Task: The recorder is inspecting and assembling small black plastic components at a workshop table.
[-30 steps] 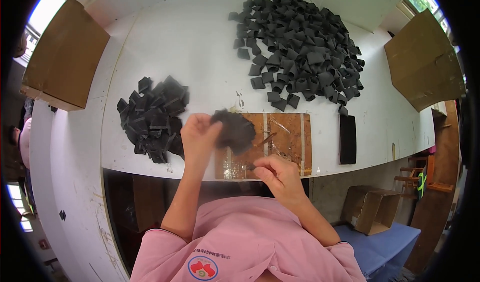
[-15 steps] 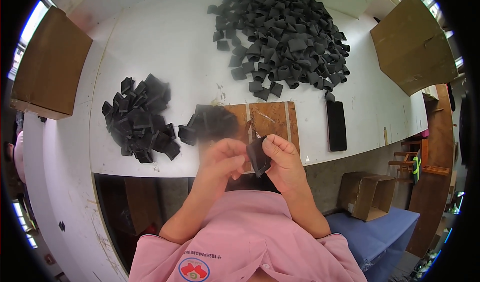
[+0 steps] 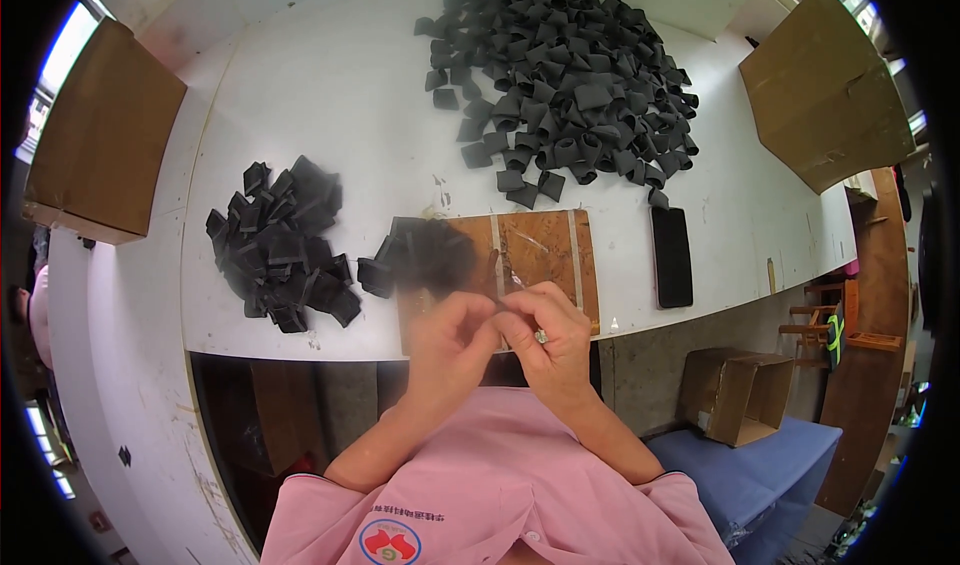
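My left hand (image 3: pixel 447 337) and my right hand (image 3: pixel 548 343) meet over the front edge of a wooden board. Both are closed, with thumbs and fingertips pinched together. Only a dark sliver of a black fabric loop (image 3: pixel 502 306) shows between the fingertips; the fingers hide most of it. A small shiny piece (image 3: pixel 541 336) shows at my right hand's fingers. Just left of the board, partly on it, lies a small heap of black fabric pieces (image 3: pixel 420 253), blurred in part.
The brown wooden board (image 3: pixel 560 245) lies at the table's front edge. A large pile of black loops (image 3: pixel 570 85) is at the back, a smaller pile (image 3: pixel 280 250) at left. A dark phone (image 3: pixel 672 258) lies right. Cardboard boxes (image 3: pixel 105 135) flank the table; another box (image 3: pixel 738 395) sits below right.
My right hand has turned over and come in against my left, whose fingers have closed. The black fabric loop, plainly visible before, is now almost hidden between them.
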Motion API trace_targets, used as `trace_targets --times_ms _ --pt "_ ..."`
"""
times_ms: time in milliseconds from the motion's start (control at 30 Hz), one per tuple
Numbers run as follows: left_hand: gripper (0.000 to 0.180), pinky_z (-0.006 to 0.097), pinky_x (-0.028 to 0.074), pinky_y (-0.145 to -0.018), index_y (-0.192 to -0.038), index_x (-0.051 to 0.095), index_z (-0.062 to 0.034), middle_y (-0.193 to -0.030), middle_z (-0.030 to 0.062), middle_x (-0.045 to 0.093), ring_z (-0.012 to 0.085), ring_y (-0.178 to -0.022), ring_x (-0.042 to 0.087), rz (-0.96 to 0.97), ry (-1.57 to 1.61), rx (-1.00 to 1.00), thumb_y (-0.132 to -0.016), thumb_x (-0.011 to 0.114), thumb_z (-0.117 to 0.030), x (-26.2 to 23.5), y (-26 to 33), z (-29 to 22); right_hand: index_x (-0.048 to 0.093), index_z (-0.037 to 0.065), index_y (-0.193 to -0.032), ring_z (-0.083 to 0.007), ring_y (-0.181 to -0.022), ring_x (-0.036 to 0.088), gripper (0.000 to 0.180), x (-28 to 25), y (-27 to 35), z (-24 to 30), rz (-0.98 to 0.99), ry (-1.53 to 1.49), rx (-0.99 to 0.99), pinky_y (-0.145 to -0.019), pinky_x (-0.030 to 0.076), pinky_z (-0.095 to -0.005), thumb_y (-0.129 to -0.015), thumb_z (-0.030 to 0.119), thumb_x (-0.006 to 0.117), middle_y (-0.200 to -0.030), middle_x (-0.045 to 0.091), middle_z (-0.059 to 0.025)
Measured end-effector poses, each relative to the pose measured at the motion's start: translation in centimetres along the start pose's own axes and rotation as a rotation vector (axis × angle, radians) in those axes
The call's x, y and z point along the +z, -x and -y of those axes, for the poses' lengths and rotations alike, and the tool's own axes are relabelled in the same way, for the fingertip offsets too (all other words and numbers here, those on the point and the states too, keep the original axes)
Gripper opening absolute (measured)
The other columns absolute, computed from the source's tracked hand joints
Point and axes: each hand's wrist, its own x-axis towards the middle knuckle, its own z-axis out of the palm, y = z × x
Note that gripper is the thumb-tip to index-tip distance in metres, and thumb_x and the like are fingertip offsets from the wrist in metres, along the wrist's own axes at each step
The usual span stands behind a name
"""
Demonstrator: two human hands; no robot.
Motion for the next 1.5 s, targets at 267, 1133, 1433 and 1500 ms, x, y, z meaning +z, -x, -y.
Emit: trace_targets --times_ms 267,1133,1433,1500 --pt "0.003 0.017 0.04 -0.045 -0.081 0.057 0.0015 -0.062 0.0014 0.057 0.0031 -0.051 0.05 -0.281 -0.34 0.234 -0.078 0.057 0.003 0.7 -0.4 1.6 0.057 0.001 -0.081 -0.0238 -0.061 0.054 0.011 1.6 -0.1 -0.8 -0.142 0.297 -0.226 -0.051 0.044 -0.0304 -0.072 0.001 0.062 -0.078 0.053 -0.0099" --pt "0.003 0.014 0.035 -0.044 -0.081 0.055 0.0007 -0.062 -0.0006 0.054 0.0011 -0.05 0.044 -0.103 -0.408 0.263 -0.079 0.057 0.001 0.3 -0.7 1.9 0.055 0.002 -0.084 -0.0215 -0.067 0.054 0.015 0.8 -1.0 -1.6 -0.114 0.496 -0.383 -0.051 0.045 -0.0297 -0.07 0.003 0.061 -0.078 0.05 -0.0075" --pt "0.012 0.016 0.022 -0.035 -0.086 0.051 -0.0007 -0.064 0.0009 0.05 0.0012 -0.038 0.029 0.096 0.799 -0.358 -0.076 0.053 0.005 -1.1 -1.6 -0.1 0.057 0.001 -0.08 -0.0147 -0.062 0.053 0.01 0.8 -1.5 -2.0 -0.079 0.029 0.048 -0.048 0.043 -0.0261 -0.07 0.002 0.06 -0.07 0.052 -0.0061" --pt "0.013 0.016 0.022 -0.035 -0.086 0.05 -0.0011 -0.065 0.0007 0.05 0.0009 -0.038 0.029 0.097 0.684 -0.356 -0.075 0.053 0.006 -1.2 -1.4 -0.5 0.058 0.001 -0.079 -0.0122 -0.061 0.051 0.008 -0.2 -1.6 -2.4 0.019 -0.437 0.334 -0.048 0.041 -0.0244 -0.072 0.003 0.06 -0.069 0.053 -0.0046"
